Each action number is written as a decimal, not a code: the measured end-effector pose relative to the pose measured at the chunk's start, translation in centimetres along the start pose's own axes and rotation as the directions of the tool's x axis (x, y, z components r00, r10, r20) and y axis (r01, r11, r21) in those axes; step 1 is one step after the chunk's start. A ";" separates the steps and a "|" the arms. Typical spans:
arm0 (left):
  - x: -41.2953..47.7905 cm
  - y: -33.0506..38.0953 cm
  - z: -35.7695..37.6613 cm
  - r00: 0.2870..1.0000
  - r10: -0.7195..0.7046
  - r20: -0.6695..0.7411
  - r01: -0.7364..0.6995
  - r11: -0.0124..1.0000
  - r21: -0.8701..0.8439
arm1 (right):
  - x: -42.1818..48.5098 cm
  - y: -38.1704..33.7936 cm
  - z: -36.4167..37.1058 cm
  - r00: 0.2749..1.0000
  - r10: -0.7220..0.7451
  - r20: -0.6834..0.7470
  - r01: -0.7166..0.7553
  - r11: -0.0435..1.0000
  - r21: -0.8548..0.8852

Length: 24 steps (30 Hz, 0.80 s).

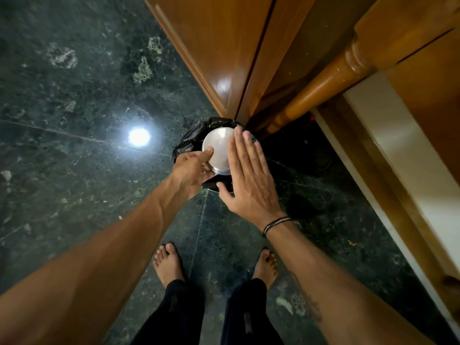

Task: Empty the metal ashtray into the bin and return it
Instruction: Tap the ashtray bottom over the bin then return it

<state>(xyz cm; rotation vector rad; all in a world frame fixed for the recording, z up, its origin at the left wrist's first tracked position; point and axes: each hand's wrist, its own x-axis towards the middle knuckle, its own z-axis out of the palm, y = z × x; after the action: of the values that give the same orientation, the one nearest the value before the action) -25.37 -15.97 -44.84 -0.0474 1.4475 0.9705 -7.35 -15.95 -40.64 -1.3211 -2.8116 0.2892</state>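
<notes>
Both hands are out over the bin (185, 143), which sits on the dark stone floor (74, 95) tucked into the corner by the wooden cabinet door (219, 46). The metal ashtray (217, 150) is turned upside down, its flat brushed base facing up, directly above the black liner (189, 135) that lines the bin's mouth. That placement makes sense: anything that drops falls straight into the bag and not onto the floor.

The left hand (190, 170) grips the ashtray at its near-left rim, thumb pressed on the upturned base and the other fingers curled out of sight beneath the edge, so it carries the weight and keeps the dish inverted. The right hand (249, 175) is flat and open, fingers (245, 143) straight and together, their tips lying over the far-right part of the base. Whether the palm actually presses on the metal or hovers just above it I cannot tell; it looks placed to tap or steady the ashtray so that clinging ash comes loose.

I would judge the emptying step to be under way, with the return trip not yet begun. The person stands barefoot just behind the bin, close enough to reach without stretching.
</notes>
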 end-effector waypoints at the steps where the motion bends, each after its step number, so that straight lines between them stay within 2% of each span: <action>1: -0.1 0.0 -0.1 1.000 0.000 0.011 0.001 1.000 -0.012 | -0.2 -0.1 0.2 0.999 -0.019 0.044 0.019 1.000 -0.005; 3: -0.2 -0.1 0.0 1.000 -0.003 0.005 0.003 1.000 0.000 | -0.7 -0.2 0.7 0.985 -0.068 0.157 0.073 0.997 -0.029; 4: -0.3 -0.2 0.1 1.000 -0.007 0.000 0.007 1.000 0.008 | -1.0 -0.3 0.8 0.984 -0.080 0.157 0.088 0.995 -0.040; 8: -0.4 0.0 0.1 1.000 -0.004 0.011 0.003 1.000 0.017 | -1.0 -0.8 -0.8 0.997 -0.037 -0.072 0.038 0.999 0.020; 12: -1.1 0.1 -0.2 0.998 0.013 0.062 -0.016 0.998 0.053 | -0.4 -0.3 -1.3 0.989 0.005 -0.147 0.004 0.998 0.059; 16: -1.6 0.1 -0.6 0.994 0.012 0.113 -0.025 0.993 0.118 | 0.8 0.5 -0.3 0.995 -0.044 0.089 0.042 0.999 0.023; 17: -1.7 0.2 -0.7 0.994 0.012 0.112 -0.027 0.991 0.129 | 1.0 0.4 -0.4 0.994 -0.056 0.090 0.053 0.998 0.030; 20: -1.6 0.3 -0.9 0.992 0.011 0.126 -0.024 0.995 0.102 | 1.5 0.2 -1.6 0.997 -0.068 -0.044 0.070 0.997 0.039; 24: -1.8 0.4 -1.2 0.987 0.010 0.161 -0.034 0.989 0.146 | 1.5 0.4 -0.8 0.991 -0.091 0.101 0.085 0.995 0.059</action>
<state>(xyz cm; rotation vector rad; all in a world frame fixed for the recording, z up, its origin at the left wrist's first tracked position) -26.24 -17.35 -43.32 0.1534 1.3701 0.8616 -7.90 -14.45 -39.96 -1.2014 -2.9130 0.4413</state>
